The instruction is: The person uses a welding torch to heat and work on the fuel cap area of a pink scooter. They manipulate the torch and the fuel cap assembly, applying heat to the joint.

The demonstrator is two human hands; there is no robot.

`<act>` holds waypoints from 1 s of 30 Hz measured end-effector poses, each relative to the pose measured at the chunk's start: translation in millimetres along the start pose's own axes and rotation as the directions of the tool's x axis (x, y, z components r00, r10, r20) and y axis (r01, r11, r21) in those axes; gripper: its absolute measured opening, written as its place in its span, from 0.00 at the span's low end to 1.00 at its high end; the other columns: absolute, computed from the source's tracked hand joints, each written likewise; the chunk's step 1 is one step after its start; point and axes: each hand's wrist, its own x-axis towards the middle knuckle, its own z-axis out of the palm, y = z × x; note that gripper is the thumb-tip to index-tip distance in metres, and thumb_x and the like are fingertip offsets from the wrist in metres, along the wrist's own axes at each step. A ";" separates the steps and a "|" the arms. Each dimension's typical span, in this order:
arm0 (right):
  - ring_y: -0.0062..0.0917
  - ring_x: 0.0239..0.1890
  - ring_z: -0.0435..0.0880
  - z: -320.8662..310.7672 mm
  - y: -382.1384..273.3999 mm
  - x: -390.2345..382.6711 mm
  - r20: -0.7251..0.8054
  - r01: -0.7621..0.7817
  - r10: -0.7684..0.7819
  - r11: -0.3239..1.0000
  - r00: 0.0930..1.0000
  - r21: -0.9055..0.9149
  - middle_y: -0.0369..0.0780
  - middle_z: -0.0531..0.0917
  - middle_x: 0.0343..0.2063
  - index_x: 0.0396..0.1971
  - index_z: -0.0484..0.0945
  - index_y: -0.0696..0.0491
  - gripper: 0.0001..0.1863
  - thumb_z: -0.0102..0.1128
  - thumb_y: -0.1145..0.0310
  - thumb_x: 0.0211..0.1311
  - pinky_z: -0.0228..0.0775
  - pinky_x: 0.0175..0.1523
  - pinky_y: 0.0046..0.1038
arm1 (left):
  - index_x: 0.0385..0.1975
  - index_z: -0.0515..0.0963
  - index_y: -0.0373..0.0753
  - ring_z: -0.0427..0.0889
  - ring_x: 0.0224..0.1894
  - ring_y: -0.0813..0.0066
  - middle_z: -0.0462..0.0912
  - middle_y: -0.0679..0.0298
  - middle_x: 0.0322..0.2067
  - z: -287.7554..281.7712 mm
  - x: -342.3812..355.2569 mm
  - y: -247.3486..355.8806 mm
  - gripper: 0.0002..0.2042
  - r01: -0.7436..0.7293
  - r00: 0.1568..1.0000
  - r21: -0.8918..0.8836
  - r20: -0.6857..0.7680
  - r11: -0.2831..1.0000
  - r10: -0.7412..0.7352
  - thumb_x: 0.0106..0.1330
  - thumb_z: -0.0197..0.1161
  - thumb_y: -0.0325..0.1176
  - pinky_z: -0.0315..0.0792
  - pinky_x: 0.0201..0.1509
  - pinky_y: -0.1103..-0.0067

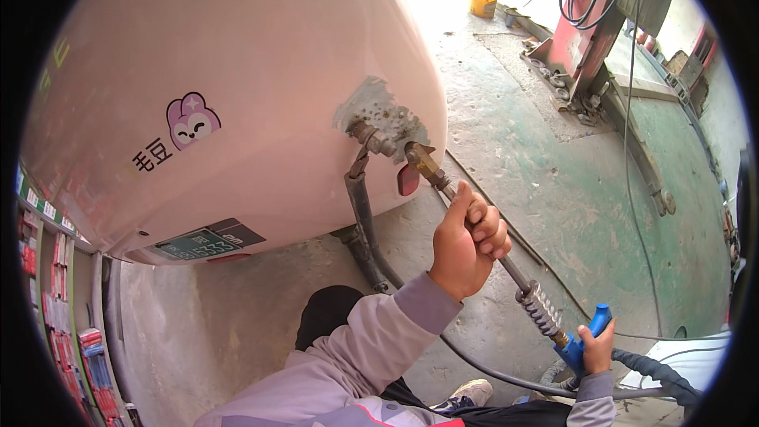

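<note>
Panel [269,55] is stripped at the patch [371,100] beyond the left grip [466,243], wrapped round the rod [515,275], the right grip [598,346] clasping the handle [571,355], with refinishing seemingly undone.

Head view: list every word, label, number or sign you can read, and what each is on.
Wording is described, not copied out:
Dark characters on the pink car body, beside a rabbit sticker.
Light characters on the dark green plate.
Yellow-green lettering near the body's left edge.
Shelf packages: too small to read.
Yellow bucket: markings too small.
Blue handle: none legible.
</note>
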 end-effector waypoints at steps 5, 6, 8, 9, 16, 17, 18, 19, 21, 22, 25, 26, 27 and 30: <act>0.48 0.73 0.59 1.0 0.8 -2.3 0.013 -0.008 0.008 1.000 1.000 -0.010 0.64 0.58 0.70 0.72 0.44 0.73 0.57 0.68 0.59 0.50 0.49 0.76 0.33 | 0.27 0.60 0.48 0.59 0.21 0.77 0.58 0.72 0.20 0.1 -0.9 -6.3 0.21 -0.052 0.997 0.050 -0.055 0.997 0.054 0.80 0.43 0.54 0.62 0.30 0.75; 0.48 0.73 0.60 0.9 0.2 -3.1 0.020 -0.006 0.006 1.000 1.000 0.012 0.64 0.59 0.69 0.72 0.44 0.73 0.57 0.68 0.59 0.50 0.49 0.75 0.32 | 0.28 0.61 0.47 0.60 0.22 0.77 0.59 0.71 0.20 -1.0 -0.5 -7.5 0.20 -0.049 0.996 0.064 -0.065 0.997 0.053 0.80 0.43 0.54 0.63 0.31 0.74; 0.48 0.72 0.61 -0.4 -1.6 -3.8 0.000 -0.025 0.025 1.000 1.000 0.005 0.64 0.59 0.69 0.72 0.44 0.73 0.58 0.68 0.59 0.50 0.50 0.75 0.32 | 0.28 0.61 0.47 0.60 0.23 0.77 0.59 0.71 0.21 -2.3 -0.2 -9.0 0.20 -0.046 0.996 0.079 -0.074 0.996 0.052 0.80 0.43 0.54 0.64 0.33 0.74; 0.48 0.72 0.61 -0.9 -2.5 -3.9 0.018 -0.023 0.023 1.000 1.000 0.015 0.64 0.59 0.69 0.72 0.44 0.73 0.58 0.68 0.59 0.50 0.50 0.75 0.31 | 0.29 0.61 0.47 0.60 0.23 0.77 0.59 0.71 0.22 -2.6 -0.3 -9.0 0.20 -0.058 0.997 0.082 -0.055 0.995 0.062 0.80 0.43 0.54 0.64 0.33 0.74; 0.48 0.71 0.63 -0.2 -3.4 0.1 0.014 -0.001 0.001 1.000 1.000 -0.001 0.65 0.61 0.68 0.72 0.43 0.73 0.58 0.67 0.60 0.49 0.52 0.74 0.31 | 0.29 0.61 0.47 0.60 0.23 0.77 0.59 0.72 0.22 -2.1 -1.2 -7.4 0.20 -0.066 0.993 0.100 -0.094 0.993 0.075 0.80 0.44 0.54 0.64 0.33 0.74; 0.48 0.71 0.64 0.3 -3.2 0.5 0.003 -0.005 0.005 1.000 1.000 -0.023 0.65 0.61 0.68 0.72 0.43 0.73 0.58 0.67 0.60 0.49 0.53 0.74 0.31 | 0.30 0.61 0.47 0.60 0.23 0.77 0.59 0.72 0.22 -2.5 -1.2 -7.5 0.20 -0.063 0.993 0.096 -0.096 0.993 0.072 0.80 0.44 0.54 0.64 0.33 0.74; 0.47 0.70 0.65 0.5 -3.3 0.7 0.015 0.003 -0.002 1.000 1.000 -0.020 0.64 0.61 0.68 0.72 0.44 0.73 0.57 0.67 0.60 0.49 0.53 0.73 0.31 | 0.30 0.61 0.47 0.60 0.23 0.77 0.59 0.72 0.22 -2.9 -1.2 -7.8 0.20 -0.069 0.992 0.093 -0.095 0.993 0.078 0.80 0.44 0.54 0.64 0.33 0.74; 0.47 0.70 0.65 0.8 -3.8 0.7 0.018 0.001 -0.001 1.000 1.000 -0.027 0.64 0.62 0.68 0.72 0.44 0.73 0.57 0.67 0.59 0.49 0.54 0.73 0.32 | 0.30 0.61 0.47 0.60 0.23 0.77 0.59 0.71 0.22 -3.3 -1.1 -7.8 0.20 -0.061 0.993 0.094 -0.099 0.994 0.071 0.80 0.44 0.54 0.64 0.33 0.74; 0.48 0.69 0.66 0.4 -6.0 0.0 0.033 -0.002 0.003 0.999 0.999 -0.034 0.64 0.62 0.67 0.72 0.44 0.73 0.57 0.66 0.59 0.49 0.54 0.73 0.32 | 0.30 0.61 0.47 0.60 0.23 0.78 0.59 0.71 0.22 -3.6 -0.7 -8.1 0.19 -0.072 0.993 0.097 -0.088 0.993 0.081 0.80 0.44 0.54 0.64 0.33 0.74; 0.48 0.70 0.65 -0.5 -7.9 -0.4 0.046 -0.003 0.005 0.999 0.999 -0.032 0.65 0.62 0.68 0.72 0.44 0.73 0.57 0.66 0.60 0.49 0.54 0.73 0.32 | 0.30 0.61 0.47 0.60 0.23 0.78 0.59 0.71 0.22 -3.5 -0.7 -7.9 0.19 -0.061 0.993 0.095 -0.096 0.994 0.070 0.80 0.44 0.54 0.64 0.33 0.74; 0.49 0.70 0.65 -6.1 -15.0 -4.2 0.051 -0.019 0.022 0.998 0.998 -0.061 0.65 0.62 0.68 0.72 0.43 0.72 0.56 0.66 0.60 0.50 0.55 0.73 0.32 | 0.30 0.61 0.47 0.60 0.23 0.78 0.59 0.71 0.22 -2.0 -1.4 -5.8 0.19 -0.060 0.994 0.084 -0.090 0.995 0.067 0.80 0.44 0.54 0.64 0.33 0.74; 0.49 0.70 0.65 -9.8 -17.8 -5.9 0.039 -0.028 0.032 0.995 0.999 -0.095 0.65 0.62 0.67 0.73 0.43 0.71 0.56 0.65 0.61 0.51 0.55 0.72 0.32 | 0.30 0.61 0.47 0.61 0.23 0.78 0.59 0.71 0.22 -1.4 -2.1 -4.4 0.19 -0.060 0.994 0.074 -0.083 0.995 0.066 0.80 0.44 0.54 0.64 0.33 0.74; 0.49 0.69 0.67 -14.4 -20.7 -7.7 0.031 -0.016 0.019 0.996 0.999 -0.086 0.65 0.63 0.67 0.73 0.43 0.71 0.56 0.65 0.60 0.51 0.56 0.72 0.32 | 0.30 0.61 0.47 0.61 0.23 0.78 0.59 0.71 0.22 -0.9 -2.5 -3.2 0.19 -0.061 0.995 0.063 -0.076 0.996 0.066 0.80 0.44 0.54 0.64 0.33 0.74; 0.49 0.65 0.71 -31.1 -30.0 -14.4 -0.026 -0.015 0.012 0.992 1.000 -0.125 0.65 0.65 0.65 0.73 0.43 0.70 0.55 0.64 0.59 0.52 0.59 0.69 0.32 | 0.30 0.61 0.47 0.61 0.23 0.77 0.59 0.71 0.22 0.5 -3.6 -0.8 0.20 -0.038 0.997 0.013 -0.070 0.999 0.039 0.80 0.44 0.54 0.64 0.33 0.74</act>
